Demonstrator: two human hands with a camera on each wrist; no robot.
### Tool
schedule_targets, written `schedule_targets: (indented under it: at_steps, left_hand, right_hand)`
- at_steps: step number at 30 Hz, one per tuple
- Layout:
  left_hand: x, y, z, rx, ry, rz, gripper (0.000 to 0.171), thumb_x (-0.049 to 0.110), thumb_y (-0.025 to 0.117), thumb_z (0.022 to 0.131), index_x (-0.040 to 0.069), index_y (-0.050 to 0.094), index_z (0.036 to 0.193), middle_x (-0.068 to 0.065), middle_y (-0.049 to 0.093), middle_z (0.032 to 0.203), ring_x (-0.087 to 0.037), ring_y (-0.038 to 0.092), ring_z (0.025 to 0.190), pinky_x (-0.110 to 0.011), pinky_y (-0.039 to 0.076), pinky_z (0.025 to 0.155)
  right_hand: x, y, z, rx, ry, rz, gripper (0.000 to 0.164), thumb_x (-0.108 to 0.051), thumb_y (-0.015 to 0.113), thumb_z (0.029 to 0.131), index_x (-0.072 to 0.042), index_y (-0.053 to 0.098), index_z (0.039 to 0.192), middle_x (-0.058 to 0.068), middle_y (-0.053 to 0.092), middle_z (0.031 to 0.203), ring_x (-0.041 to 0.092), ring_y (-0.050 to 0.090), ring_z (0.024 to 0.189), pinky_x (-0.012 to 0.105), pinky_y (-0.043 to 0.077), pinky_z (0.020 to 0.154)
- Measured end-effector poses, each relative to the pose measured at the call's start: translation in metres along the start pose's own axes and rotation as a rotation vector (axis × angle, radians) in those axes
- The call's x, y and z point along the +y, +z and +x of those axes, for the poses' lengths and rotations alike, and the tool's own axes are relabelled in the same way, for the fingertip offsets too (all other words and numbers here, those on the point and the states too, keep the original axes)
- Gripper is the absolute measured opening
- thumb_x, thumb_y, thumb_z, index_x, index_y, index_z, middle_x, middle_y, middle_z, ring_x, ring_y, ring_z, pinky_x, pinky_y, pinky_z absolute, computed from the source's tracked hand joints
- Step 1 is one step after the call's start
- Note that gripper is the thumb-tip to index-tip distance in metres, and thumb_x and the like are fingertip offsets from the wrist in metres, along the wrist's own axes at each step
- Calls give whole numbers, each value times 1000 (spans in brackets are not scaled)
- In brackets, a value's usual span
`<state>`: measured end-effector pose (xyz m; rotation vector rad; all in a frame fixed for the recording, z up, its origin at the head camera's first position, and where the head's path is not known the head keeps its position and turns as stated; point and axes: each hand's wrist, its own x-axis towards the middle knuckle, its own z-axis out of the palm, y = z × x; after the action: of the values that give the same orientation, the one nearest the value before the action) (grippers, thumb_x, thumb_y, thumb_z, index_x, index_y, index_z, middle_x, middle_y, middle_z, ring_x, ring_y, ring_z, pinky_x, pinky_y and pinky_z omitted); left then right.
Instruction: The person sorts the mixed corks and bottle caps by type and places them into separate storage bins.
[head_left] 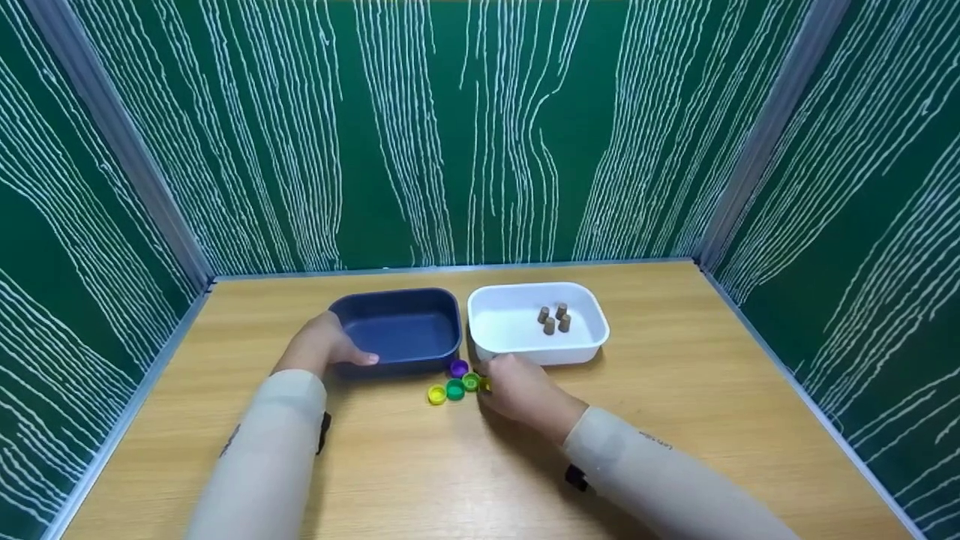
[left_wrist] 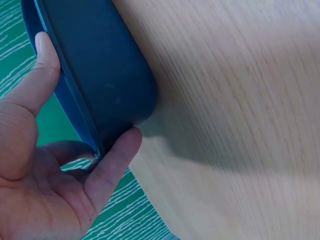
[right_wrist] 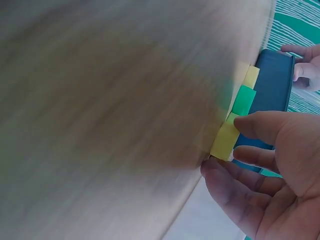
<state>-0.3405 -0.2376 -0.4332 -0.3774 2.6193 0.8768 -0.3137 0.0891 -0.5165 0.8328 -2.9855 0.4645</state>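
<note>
Pale wood tabletop (head_left: 442, 472): left hand (head_left: 324, 346) gripped navy rectangular plastic tray (head_left: 405, 334). Right hand (head_left: 521, 390) pinched round yellow plastic cap (right_wrist: 225, 142).

Small round colorful caps (head_left: 455, 389) cluster beside a navy tray (head_left: 401, 336).

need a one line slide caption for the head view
Left hand holds a navy tray; right hand at colored caps; four brown pegs in a white tray.
</note>
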Motion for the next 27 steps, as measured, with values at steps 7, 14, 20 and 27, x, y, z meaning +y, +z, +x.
schedule_targets:
  at_steps: [7, 14, 20, 27]
  left_hand:
    - [-2, -1, 7, 5, 3, 14, 121, 42, 100, 89, -12, 30, 171, -34, 44, 173, -48, 49, 153, -62, 35, 139]
    - [-7, 1, 12, 21, 0, 49, 122, 42, 101, 87, -14, 31, 170, -35, 46, 171, -48, 51, 153, -61, 37, 139]
    - [-5, 4, 15, 17, -1, 49, 122, 43, 102, 87, -14, 33, 169, -35, 46, 171, -48, 51, 153, -62, 37, 138]
    - [-3, 4, 15, 12, -4, 35, 122, 42, 101, 88, -13, 31, 170, -35, 44, 172, -48, 50, 153, -62, 36, 139]
  right_hand:
    - [-2, -4, 5, -48, 36, 25, 11, -2, 83, 95, -5, 82, 105, 5, 77, 86, 17, 61, 70, 35, 61, 68]
    - [-6, -4, 9, -59, 17, 0, 10, 3, 81, 88, -6, 80, 93, 4, 73, 79, 18, 54, 66, 34, 51, 62]
    - [-8, -3, 6, -83, 41, -30, 11, 3, 80, 88, -8, 77, 89, 5, 74, 79, 16, 56, 65, 32, 54, 61]
    - [-8, -5, 5, -51, 7, -84, 17, 3, 79, 90, -9, 71, 81, 6, 72, 76, 16, 55, 63, 35, 57, 60]
